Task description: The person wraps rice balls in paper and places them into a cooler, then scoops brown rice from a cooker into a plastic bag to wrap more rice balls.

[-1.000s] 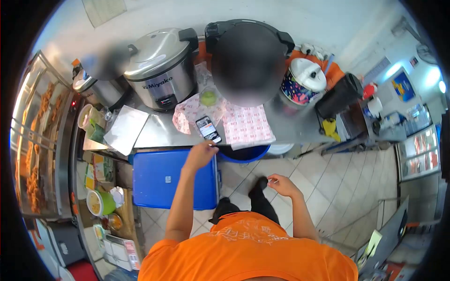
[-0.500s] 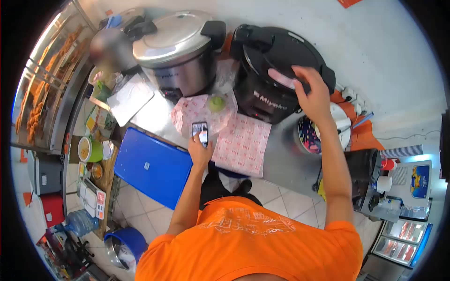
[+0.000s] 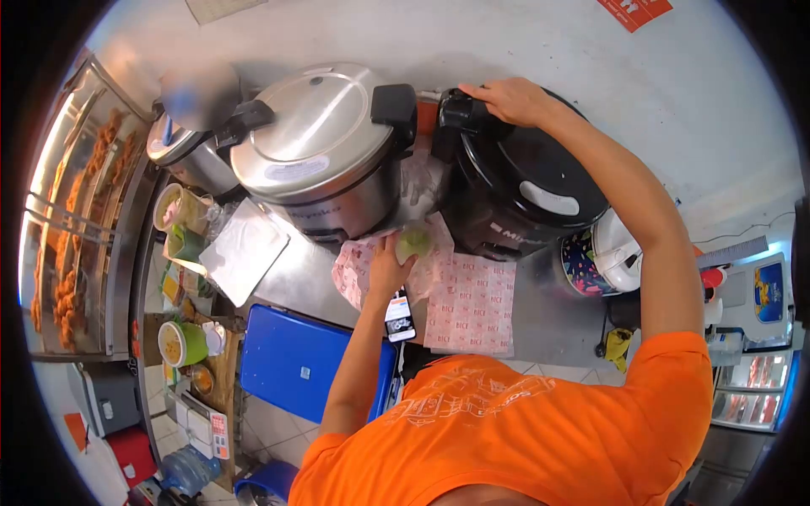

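My left hand [image 3: 390, 268] is closed on a small round light-green bowl [image 3: 414, 242], which sits on a printed pink-and-white food wrapper [image 3: 350, 268]. Just below that hand lies a phone [image 3: 400, 327] with its screen lit. To the right stands a large black rice cooker [image 3: 525, 233] with its lid [image 3: 548, 160] down. My right hand [image 3: 513, 101] reaches across the lid and grips the black side handle [image 3: 464, 114] at the cooker's back left.
A steel rice cooker [image 3: 325, 126] stands at the left of the black one. A stack of printed wrappers [image 3: 471, 305] lies near the table's front edge, beside a blue lid [image 3: 316, 358]. White paper sheets [image 3: 245, 249] are further left. A patterned pot [image 3: 586, 263] stands at the right.
My left hand has let go of the phone, which now lies down, and has moved up to the green bowl. My right hand has gone from the front of the cooker lid to the back-left handle.
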Action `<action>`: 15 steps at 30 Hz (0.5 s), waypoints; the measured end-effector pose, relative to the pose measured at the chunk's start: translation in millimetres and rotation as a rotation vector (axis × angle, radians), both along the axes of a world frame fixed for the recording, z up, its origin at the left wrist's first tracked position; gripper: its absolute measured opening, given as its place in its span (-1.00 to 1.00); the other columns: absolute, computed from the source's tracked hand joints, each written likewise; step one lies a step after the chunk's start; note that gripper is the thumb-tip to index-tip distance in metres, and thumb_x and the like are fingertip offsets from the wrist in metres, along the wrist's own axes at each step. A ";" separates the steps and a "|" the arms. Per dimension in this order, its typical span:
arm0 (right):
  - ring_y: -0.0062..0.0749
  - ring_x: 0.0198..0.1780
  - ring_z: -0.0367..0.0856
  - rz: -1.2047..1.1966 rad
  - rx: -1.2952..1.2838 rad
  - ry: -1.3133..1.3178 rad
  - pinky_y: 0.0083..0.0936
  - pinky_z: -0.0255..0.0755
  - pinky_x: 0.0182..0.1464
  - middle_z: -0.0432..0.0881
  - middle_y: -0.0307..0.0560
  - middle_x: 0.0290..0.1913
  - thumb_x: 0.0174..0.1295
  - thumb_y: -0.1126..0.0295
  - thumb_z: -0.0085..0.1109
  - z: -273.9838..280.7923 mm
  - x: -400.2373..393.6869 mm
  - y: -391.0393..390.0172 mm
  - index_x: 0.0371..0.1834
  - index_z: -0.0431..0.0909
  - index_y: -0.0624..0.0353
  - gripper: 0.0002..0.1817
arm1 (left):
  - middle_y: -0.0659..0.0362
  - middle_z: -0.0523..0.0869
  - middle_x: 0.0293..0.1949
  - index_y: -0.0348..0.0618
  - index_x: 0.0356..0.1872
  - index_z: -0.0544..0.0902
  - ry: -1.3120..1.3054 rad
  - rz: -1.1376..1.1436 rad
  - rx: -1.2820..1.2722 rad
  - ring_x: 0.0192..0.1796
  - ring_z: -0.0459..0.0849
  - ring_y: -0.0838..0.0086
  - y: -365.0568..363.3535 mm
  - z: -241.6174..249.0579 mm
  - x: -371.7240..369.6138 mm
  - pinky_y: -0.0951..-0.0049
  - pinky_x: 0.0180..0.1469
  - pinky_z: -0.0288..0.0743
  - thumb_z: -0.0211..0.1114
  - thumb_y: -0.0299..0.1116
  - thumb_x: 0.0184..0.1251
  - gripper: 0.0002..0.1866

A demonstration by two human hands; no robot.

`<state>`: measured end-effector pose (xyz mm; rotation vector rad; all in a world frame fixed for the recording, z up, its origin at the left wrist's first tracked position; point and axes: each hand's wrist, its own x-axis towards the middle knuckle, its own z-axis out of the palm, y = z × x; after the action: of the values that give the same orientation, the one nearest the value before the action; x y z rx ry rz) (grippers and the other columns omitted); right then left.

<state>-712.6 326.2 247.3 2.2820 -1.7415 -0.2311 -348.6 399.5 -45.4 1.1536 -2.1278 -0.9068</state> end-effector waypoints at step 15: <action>-0.32 0.34 0.54 -0.418 -0.953 -0.689 -0.40 0.26 0.48 0.59 0.01 0.28 0.54 0.31 -0.08 177.0 -249.1 234.2 0.50 0.35 0.23 -0.49 | -0.11 0.34 0.42 0.03 0.31 0.43 -0.469 -0.089 -0.077 0.36 0.42 -0.16 -9.0 -33.6 -68.8 0.01 0.27 0.53 0.58 -0.22 0.05 -0.24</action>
<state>-961.7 560.4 424.4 1.3300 -1.9568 1.1745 -417.4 390.5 -79.0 1.3411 -2.5773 -0.6256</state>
